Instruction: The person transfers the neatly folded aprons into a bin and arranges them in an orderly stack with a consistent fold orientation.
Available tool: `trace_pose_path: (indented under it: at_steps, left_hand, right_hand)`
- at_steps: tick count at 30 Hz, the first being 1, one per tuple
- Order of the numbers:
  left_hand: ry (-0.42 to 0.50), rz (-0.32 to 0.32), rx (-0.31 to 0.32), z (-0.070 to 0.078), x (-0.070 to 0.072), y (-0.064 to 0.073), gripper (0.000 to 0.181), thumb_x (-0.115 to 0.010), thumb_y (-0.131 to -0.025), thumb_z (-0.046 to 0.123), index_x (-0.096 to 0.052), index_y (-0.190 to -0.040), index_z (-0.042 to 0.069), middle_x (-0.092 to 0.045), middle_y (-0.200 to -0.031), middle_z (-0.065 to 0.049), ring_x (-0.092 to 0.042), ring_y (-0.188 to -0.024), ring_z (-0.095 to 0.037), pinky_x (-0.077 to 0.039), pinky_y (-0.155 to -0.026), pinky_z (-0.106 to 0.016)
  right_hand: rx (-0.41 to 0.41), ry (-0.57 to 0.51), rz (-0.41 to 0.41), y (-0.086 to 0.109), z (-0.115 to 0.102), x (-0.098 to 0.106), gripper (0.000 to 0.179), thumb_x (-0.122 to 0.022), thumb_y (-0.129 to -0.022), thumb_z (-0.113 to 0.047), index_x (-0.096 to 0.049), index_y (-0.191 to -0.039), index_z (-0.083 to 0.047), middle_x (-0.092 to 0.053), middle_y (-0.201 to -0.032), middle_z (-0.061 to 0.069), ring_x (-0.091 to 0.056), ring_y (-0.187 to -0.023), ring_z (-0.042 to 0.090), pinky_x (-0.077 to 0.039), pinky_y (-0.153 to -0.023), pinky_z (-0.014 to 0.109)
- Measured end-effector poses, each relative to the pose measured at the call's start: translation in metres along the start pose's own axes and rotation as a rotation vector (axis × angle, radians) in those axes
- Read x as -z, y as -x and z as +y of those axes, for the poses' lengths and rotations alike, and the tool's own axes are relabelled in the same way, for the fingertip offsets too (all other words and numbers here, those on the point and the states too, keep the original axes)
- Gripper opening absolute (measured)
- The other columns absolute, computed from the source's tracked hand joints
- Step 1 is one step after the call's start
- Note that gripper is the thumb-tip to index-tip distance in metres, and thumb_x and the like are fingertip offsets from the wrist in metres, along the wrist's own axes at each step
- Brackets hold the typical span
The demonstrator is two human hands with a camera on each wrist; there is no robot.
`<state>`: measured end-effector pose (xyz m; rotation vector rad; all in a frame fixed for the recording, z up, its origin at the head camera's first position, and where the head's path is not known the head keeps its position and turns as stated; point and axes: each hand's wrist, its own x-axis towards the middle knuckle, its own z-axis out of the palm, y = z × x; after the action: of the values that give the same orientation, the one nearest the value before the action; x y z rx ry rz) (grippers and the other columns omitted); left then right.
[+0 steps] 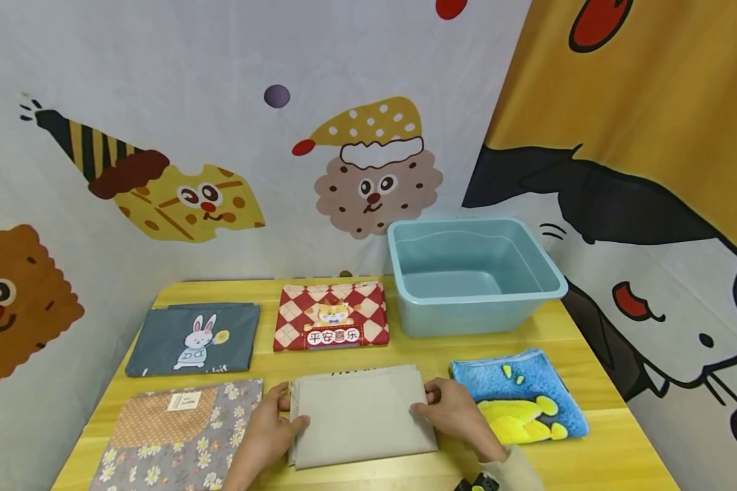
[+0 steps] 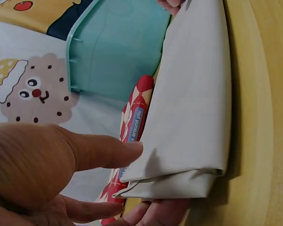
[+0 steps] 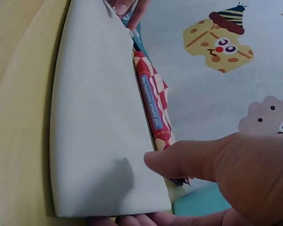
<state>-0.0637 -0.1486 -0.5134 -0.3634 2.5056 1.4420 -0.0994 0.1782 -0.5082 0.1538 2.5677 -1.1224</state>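
Gripping a folded pale beige cloth at its two short ends with the left hand and the right hand, placing thumbs over the top and tucking fingers beneath. Being held at the near middle of the table (showing dark lettering along the far edge), between a grey floral cloth and a blue-and-yellow cloth. Lying nearer than a red checked cloth and a light blue tub.
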Motion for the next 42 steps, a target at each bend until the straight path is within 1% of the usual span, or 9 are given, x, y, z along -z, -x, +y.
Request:
trace_pose_path:
  at_steps: [6,10,15,19,23,28,33,37,42]
  left_hand:
    - [-0.074,0.041,-0.027,0.000,-0.001,0.001,0.057,-0.082,-0.081,0.006,-0.060,-0.128,-0.017,-0.067,-0.083,-0.008,-0.061,-0.072,-0.013,-0.052,-0.058,-0.026]
    - [-0.052,0.038,0.004,-0.001,0.002,0.000,0.050,-0.082,-0.081,0.006,-0.065,-0.123,-0.015,-0.071,-0.085,-0.007,-0.064,-0.075,-0.013,-0.054,-0.061,-0.026]
    - [-0.038,0.031,0.046,-0.003,0.003,-0.002,0.043,-0.081,-0.083,0.008,-0.069,-0.119,-0.012,-0.072,-0.085,-0.007,-0.064,-0.075,-0.013,-0.054,-0.060,-0.027]
    - [-0.021,0.019,0.050,-0.004,0.001,-0.002,0.038,-0.080,-0.083,0.009,-0.071,-0.114,-0.013,-0.071,-0.084,-0.007,-0.063,-0.073,-0.013,-0.054,-0.060,-0.027]
    - [0.012,-0.004,0.066,-0.005,0.000,-0.001,0.036,-0.079,-0.084,0.007,-0.071,-0.112,-0.014,-0.071,-0.085,-0.008,-0.064,-0.073,-0.014,-0.056,-0.062,-0.029]
    - [0.076,-0.071,0.104,-0.005,-0.002,-0.002,0.033,-0.076,-0.086,0.004,-0.068,-0.111,-0.016,-0.072,-0.087,-0.010,-0.067,-0.075,-0.015,-0.058,-0.065,-0.032]
    - [0.125,-0.131,0.087,-0.006,-0.002,-0.001,0.028,-0.071,-0.089,0.003,-0.068,-0.110,-0.015,-0.070,-0.088,-0.010,-0.065,-0.075,-0.015,-0.057,-0.066,-0.032]
    - [0.166,-0.159,0.060,-0.006,0.000,-0.001,0.032,-0.069,-0.091,0.004,-0.065,-0.116,-0.016,-0.068,-0.090,-0.011,-0.064,-0.077,-0.016,-0.055,-0.066,-0.031]
    - [0.222,-0.165,0.041,-0.005,0.002,-0.004,0.044,-0.067,-0.094,0.006,-0.057,-0.128,-0.019,-0.070,-0.102,-0.015,-0.067,-0.088,-0.018,-0.058,-0.075,-0.034]
  right_hand:
    - [-0.042,0.009,0.015,0.000,-0.004,-0.002,0.039,-0.086,-0.079,-0.018,-0.069,-0.107,0.003,-0.061,-0.083,0.005,-0.055,-0.072,0.017,-0.049,-0.060,0.028]
    - [-0.074,0.007,0.011,-0.001,-0.005,-0.002,0.041,-0.085,-0.078,-0.018,-0.068,-0.109,0.004,-0.061,-0.084,0.006,-0.055,-0.074,0.018,-0.048,-0.061,0.028]
    - [-0.110,0.010,-0.018,-0.001,-0.003,-0.004,0.038,-0.087,-0.078,-0.021,-0.067,-0.104,0.000,-0.059,-0.083,0.007,-0.055,-0.075,0.019,-0.047,-0.061,0.028]
    - [-0.082,0.039,-0.032,0.000,-0.001,-0.004,0.035,-0.088,-0.078,-0.021,-0.065,-0.098,-0.003,-0.057,-0.082,0.006,-0.053,-0.075,0.020,-0.044,-0.061,0.029]
    - [-0.027,0.028,-0.033,0.002,0.001,-0.003,0.035,-0.087,-0.079,-0.018,-0.062,-0.100,-0.004,-0.059,-0.085,0.006,-0.054,-0.076,0.020,-0.046,-0.063,0.030]
    - [-0.010,-0.093,-0.073,0.004,0.003,-0.003,0.039,-0.083,-0.082,-0.012,-0.058,-0.110,-0.001,-0.065,-0.087,0.009,-0.062,-0.075,0.019,-0.055,-0.064,0.033]
    - [0.025,-0.260,-0.162,0.000,0.010,-0.002,0.046,-0.078,-0.087,-0.007,-0.054,-0.123,0.007,-0.073,-0.099,0.014,-0.070,-0.082,0.023,-0.061,-0.068,0.039]
    - [0.057,-0.408,-0.262,-0.006,0.017,0.002,0.062,-0.074,-0.092,-0.008,-0.044,-0.142,0.011,-0.074,-0.111,0.021,-0.074,-0.091,0.028,-0.063,-0.073,0.043]
    - [0.049,-0.491,-0.352,-0.010,0.020,0.009,0.082,-0.073,-0.095,-0.016,-0.025,-0.158,0.005,-0.072,-0.118,0.020,-0.074,-0.096,0.028,-0.063,-0.078,0.045]
